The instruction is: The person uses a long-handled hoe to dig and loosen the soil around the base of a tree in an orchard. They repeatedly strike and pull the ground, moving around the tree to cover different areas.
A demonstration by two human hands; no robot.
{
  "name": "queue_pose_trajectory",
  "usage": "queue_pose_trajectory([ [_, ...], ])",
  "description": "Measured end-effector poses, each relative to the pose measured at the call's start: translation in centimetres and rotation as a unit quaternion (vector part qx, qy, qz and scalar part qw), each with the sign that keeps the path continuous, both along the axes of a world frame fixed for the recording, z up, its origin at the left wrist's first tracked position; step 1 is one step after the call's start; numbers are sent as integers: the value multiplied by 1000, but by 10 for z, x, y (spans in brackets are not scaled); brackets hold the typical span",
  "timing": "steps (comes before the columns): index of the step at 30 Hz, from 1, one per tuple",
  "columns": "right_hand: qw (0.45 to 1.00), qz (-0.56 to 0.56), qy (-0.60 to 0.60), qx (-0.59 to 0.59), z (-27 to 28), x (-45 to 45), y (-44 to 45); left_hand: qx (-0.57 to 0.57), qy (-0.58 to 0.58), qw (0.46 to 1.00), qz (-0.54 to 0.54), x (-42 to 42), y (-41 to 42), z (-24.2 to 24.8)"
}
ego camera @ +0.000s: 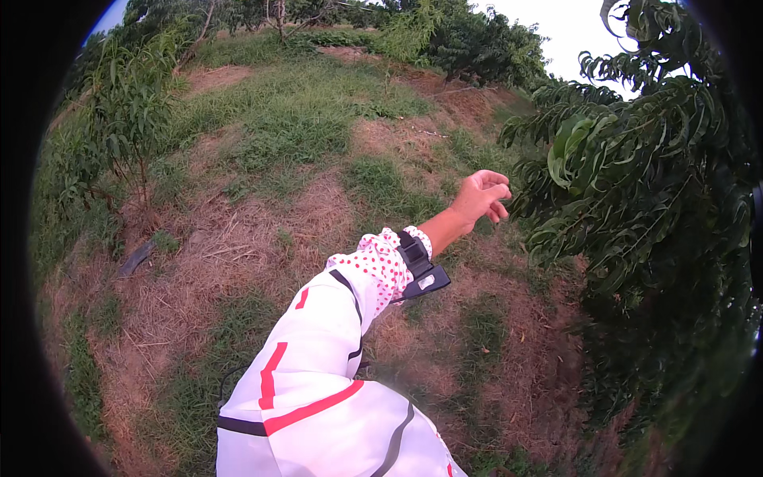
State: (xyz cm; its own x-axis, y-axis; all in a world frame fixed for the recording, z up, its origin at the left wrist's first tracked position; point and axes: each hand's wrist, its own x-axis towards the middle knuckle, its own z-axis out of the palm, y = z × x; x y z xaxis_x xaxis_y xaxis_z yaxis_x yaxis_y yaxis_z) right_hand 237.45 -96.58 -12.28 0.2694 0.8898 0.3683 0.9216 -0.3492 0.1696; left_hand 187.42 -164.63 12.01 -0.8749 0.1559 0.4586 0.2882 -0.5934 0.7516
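My left hand [484,200] reaches out to the right of centre, its fingers loosely bent and partly apart. Nothing shows between them. The fingertips are close to the leaf tips of a leafy fruit tree [626,173]; whether they touch is not clear. On the wrist, over a white cuff with red dots [381,262], sits a black strap with a small dark device [428,282]. A white garment [322,364] with red and black stripes covers the arm and body. My right hand is out of view.
Dry cut grass [238,256] and green tufts cover the uneven ground. A small leafy tree [134,119] stands at the left, with more trees [483,45] behind. A dark flat piece [137,257] lies at the left. Low branches hang along the right side.
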Motion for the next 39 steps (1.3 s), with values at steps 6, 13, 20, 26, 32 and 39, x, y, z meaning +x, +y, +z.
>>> queue_pose_trajectory([
  [6, 819, 540, -96, -167, -40, 50, 58, 13, 21, 1000, 9, -7, -20, 32],
  [13, 920, 389, 4, -39, -45, 52, -37, 21, 44, 998, -39, -16, -4, 51],
  [20, 945, 310, 85, -52, 44, 17, -165, 5, 101, 995, -17, -18, 41, 90],
  [26, 963, -222, 77, 131, 23, -12, -77, 55, 122, 988, -76, 4, 85, 89],
  [32, 834, 542, -43, -96, -32, 73, 36, -96, 215, 964, -123, 25, 58, 64],
  [39, 574, 779, 49, -248, -66, 51, 121, -179, 211, 956, -101, 37, 23, 50],
])
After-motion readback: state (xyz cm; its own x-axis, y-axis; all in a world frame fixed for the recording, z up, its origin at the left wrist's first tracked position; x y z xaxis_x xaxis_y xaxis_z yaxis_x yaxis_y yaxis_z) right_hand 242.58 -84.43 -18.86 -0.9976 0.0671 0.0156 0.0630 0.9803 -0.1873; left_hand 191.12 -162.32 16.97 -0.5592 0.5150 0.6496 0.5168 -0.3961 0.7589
